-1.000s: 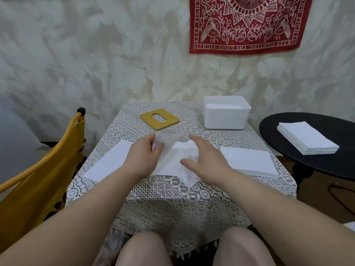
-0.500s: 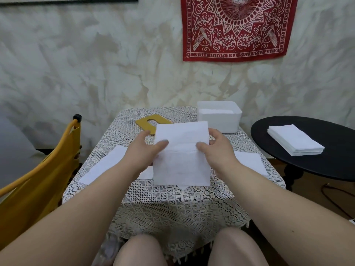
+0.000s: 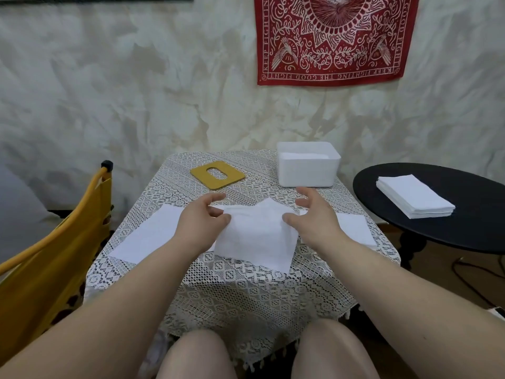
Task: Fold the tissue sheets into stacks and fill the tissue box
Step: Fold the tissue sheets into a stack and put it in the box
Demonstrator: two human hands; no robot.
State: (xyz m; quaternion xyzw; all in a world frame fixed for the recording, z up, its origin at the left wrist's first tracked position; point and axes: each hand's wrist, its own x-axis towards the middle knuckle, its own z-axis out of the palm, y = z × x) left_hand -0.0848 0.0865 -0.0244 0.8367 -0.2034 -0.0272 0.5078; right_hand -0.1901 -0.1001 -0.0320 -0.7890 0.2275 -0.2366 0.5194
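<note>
A white tissue sheet (image 3: pixel 257 239) lies half folded on the lace-covered table (image 3: pixel 246 291), its upper edge humped in the middle. My left hand (image 3: pixel 199 222) is at the sheet's left edge and my right hand (image 3: pixel 314 220) at its right edge. Each thumb touches the sheet while the fingers are spread and lifted off it. The white tissue box (image 3: pixel 306 173) stands open at the table's back right with white tissue inside. Its yellow slotted lid (image 3: pixel 199 173) lies flat at the back left.
Flat white tissues lie on the table at the left (image 3: pixel 153 231) and at the right (image 3: pixel 352 228). A thick tissue stack (image 3: pixel 412 195) sits on a black round side table (image 3: pixel 464 228) to the right. A yellow chair (image 3: pixel 41 269) stands close on the left.
Both hands held the sheet up in the air half a second ago. It now lies on the table and the fingers have come off it.
</note>
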